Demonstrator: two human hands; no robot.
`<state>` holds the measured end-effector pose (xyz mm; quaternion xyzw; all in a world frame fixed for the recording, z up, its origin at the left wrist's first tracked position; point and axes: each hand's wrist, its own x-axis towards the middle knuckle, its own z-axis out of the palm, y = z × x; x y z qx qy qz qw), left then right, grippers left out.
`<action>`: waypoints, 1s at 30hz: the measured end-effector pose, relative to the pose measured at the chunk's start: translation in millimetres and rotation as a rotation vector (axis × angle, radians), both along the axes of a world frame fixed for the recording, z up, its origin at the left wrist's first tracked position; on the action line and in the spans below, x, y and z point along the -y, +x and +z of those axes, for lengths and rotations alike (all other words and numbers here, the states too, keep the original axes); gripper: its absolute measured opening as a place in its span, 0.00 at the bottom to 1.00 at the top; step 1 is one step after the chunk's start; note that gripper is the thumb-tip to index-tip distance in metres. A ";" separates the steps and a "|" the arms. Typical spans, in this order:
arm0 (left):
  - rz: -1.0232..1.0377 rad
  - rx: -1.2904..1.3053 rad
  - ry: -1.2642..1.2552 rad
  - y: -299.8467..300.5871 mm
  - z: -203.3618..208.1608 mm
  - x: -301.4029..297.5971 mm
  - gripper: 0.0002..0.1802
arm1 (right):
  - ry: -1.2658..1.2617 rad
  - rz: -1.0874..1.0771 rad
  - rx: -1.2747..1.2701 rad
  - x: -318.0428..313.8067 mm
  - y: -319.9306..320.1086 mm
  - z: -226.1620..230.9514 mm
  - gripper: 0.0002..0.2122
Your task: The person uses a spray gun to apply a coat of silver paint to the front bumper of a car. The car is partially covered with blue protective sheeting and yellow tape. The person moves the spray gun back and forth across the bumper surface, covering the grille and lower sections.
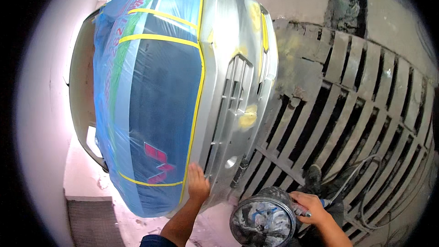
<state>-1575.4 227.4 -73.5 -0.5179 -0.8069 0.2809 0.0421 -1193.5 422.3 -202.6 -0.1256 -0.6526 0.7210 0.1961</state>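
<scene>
My left hand [199,184] is open, fingers stretched out over the silver front edge of a car [222,155]. Whether its fingers touch the surface I cannot tell. Blue-tinted plastic sheeting [162,91] covers the hood and windshield, bordered by yellow masking tape [196,110]. Lower right, my right hand [310,208] closes around the handle of what looks like a spray gun, joined to a thin air hose [350,176]. The gun's round dark cup [263,219] has a paint-smeared top with blue marks. It hides part of the gun.
A slatted floor grate [347,105] with dark gaps lies right of the car, and the hose loops across it. My dark shoe [313,174] stands there. A pale wall [45,110] rises at the left. Yellowish patches [248,118] mark the bumper.
</scene>
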 end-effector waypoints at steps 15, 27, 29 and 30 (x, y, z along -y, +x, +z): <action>-0.637 -0.053 -0.147 -37.5 29.7 -208.2 0.38 | -0.033 -0.071 0.157 26.2 -13.6 59.1 0.24; -0.474 0.049 -0.478 -51.9 55.6 95.3 0.34 | 0.162 0.033 0.121 58.5 -11.1 80.3 0.27; -0.312 0.111 -0.496 -41.9 68.4 130.5 0.32 | 0.186 -0.003 0.144 63.1 -6.6 90.0 0.28; -0.184 0.185 -0.478 -31.9 75.5 144.9 0.30 | 0.177 -0.017 0.158 63.7 -3.7 95.0 0.28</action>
